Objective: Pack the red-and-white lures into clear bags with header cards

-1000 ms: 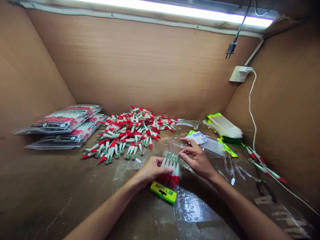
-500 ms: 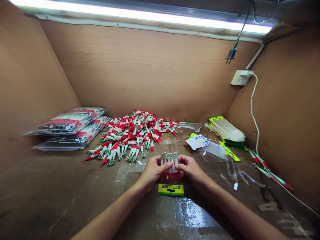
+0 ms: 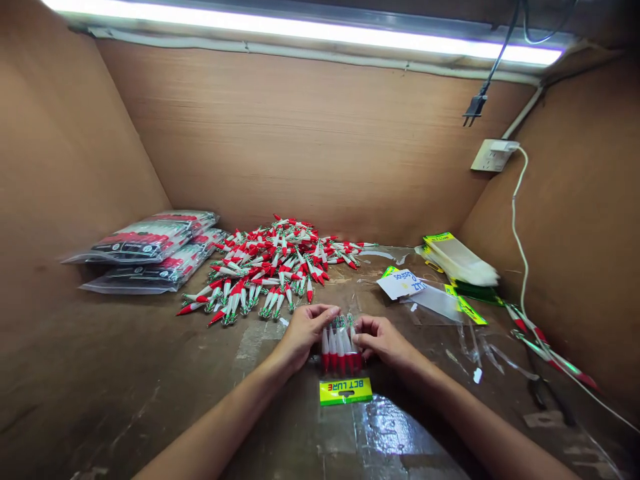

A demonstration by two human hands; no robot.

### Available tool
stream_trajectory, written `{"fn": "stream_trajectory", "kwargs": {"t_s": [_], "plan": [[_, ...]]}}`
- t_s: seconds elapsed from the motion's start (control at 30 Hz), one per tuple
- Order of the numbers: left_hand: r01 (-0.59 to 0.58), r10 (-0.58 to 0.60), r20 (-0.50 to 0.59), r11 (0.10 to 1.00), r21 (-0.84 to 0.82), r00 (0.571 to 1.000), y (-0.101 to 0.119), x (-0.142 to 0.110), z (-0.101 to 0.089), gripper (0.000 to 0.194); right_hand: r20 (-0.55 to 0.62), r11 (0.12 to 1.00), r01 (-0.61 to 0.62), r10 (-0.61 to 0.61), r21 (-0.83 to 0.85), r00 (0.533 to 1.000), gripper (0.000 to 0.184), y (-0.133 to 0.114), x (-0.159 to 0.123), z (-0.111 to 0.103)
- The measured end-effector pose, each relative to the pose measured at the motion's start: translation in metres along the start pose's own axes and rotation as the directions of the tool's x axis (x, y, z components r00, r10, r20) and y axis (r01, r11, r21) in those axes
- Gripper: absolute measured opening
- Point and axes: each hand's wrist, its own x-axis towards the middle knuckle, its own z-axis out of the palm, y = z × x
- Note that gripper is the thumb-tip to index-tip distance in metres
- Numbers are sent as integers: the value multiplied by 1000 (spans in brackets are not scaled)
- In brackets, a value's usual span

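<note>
A clear packet of red and white lures [image 3: 341,349] with a yellow "BCT LURE" header card [image 3: 346,391] lies on the worktop in front of me. My left hand [image 3: 303,335] grips the packet's left side, fingers curled over its top. On the packet's right side my right hand [image 3: 381,341] pinches its edge. A big heap of loose red, white and green lures [image 3: 270,265] lies just behind the hands.
Filled bags of lures [image 3: 150,252] are stacked at the back left. Empty yellow-topped bags [image 3: 460,261], a white label [image 3: 403,283] and clear film scraps lie at the right. A white cable [image 3: 520,247] hangs from a wall socket [image 3: 493,155]. Brown boards wall three sides.
My right hand came in from the right and closed on the packet. The packet turned square to me, with its yellow header now nearest.
</note>
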Motion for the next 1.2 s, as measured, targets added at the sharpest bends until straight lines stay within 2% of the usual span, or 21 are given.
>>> {"fn": "stream_trajectory", "kwargs": {"t_s": [0.17, 0.37, 0.47, 0.63, 0.97, 1.2], "plan": [[47, -47, 3, 999, -14, 999, -2, -5, 2, 44, -102, 998, 28, -23, 49, 995, 45, -12, -3, 2], [130, -129, 39, 991, -12, 991, -7, -6, 5, 40, -208, 995, 87, -74, 56, 975, 32, -17, -3, 2], [180, -179, 26, 983, -20, 983, -10, -4, 4, 38, -243, 995, 60, -41, 74, 969, 30, -17, -4, 3], [231, -231, 14, 972, -31, 973, -11, -2, 2, 44, -244, 995, 25, 0, 100, 970, 34, -16, -4, 3], [213, -213, 12, 976, -31, 977, -10, -6, 6, 43, -215, 985, 6, 31, 173, 976, 37, -10, -1, -1], [232, -232, 8, 972, -36, 973, -10, -6, 4, 42, -158, 992, -13, 33, 127, 987, 46, -1, 3, -6]]}}
